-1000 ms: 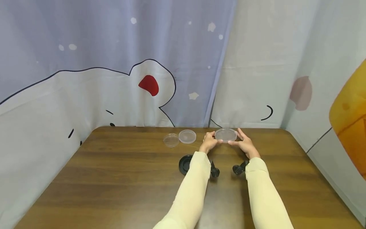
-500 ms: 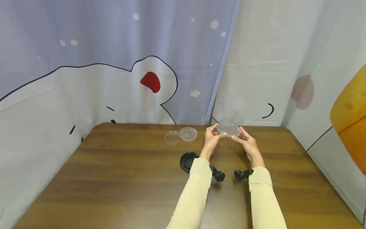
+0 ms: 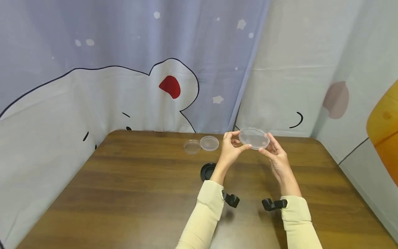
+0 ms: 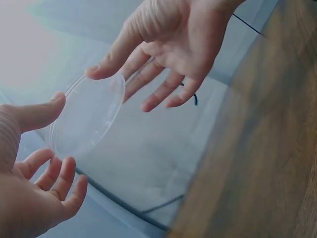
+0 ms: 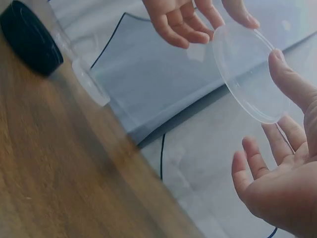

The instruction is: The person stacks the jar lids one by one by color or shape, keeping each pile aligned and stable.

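Note:
Both hands hold a clear round petri dish [image 3: 254,137] by its edge, raised above the far part of the table. My left hand [image 3: 230,151] pinches the left side, its thumb on the near rim. On the opposite side, my right hand [image 3: 280,162] has its thumb on the near rim and fingertips at the far edge. The left wrist view shows the dish [image 4: 88,116] tilted between the thumbs, with other fingers spread loosely below. From the right wrist, the dish [image 5: 247,74] looks see-through, with nothing visible inside.
Two more clear round dishes [image 3: 209,143] [image 3: 192,147] lie side by side near the table's back edge. A black round shallow piece [image 3: 207,171] sits partly behind the left forearm. Printed curtains [image 3: 136,100] hang behind the wooden table [image 3: 140,193].
Both hands have lifted the petri dish up from near the back of the table and brought it closer. The other dishes and the black piece have stayed on the table.

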{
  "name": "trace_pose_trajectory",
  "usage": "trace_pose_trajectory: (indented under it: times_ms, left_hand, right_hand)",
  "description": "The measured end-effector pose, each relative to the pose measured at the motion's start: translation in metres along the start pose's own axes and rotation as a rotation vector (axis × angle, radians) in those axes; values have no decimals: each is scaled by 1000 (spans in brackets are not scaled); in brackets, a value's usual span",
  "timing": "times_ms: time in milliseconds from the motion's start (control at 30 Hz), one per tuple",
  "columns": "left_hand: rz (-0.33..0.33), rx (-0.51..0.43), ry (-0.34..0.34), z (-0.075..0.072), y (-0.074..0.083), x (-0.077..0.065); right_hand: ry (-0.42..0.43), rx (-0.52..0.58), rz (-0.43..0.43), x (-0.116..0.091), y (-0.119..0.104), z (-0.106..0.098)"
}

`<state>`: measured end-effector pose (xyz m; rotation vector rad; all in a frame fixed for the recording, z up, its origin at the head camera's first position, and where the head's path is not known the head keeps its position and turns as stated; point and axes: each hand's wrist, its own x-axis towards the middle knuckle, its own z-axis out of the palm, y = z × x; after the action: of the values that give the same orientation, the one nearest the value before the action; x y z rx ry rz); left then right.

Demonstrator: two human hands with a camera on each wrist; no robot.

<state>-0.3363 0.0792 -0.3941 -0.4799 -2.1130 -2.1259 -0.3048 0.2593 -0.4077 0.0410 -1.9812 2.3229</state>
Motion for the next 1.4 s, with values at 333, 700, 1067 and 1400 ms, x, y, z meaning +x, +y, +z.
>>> trace_pose_trajectory:
  times_ms: [333, 700, 1067, 1400]
  left_hand:
    - [64, 17, -14, -10, 15, -23]
    - [-36, -96, 5, -8, 0, -29]
    - [-149, -47, 0, -10, -31, -32]
    - [-236, -4, -31, 1, -50, -43]
  right_hand:
    - [-75, -23, -86, -21, -11, 4]
    - [-49, -116, -48, -24, -9, 3]
    - [-135, -244, 82, -8, 13, -9]
    - [-177, -354, 159, -12, 26, -29]
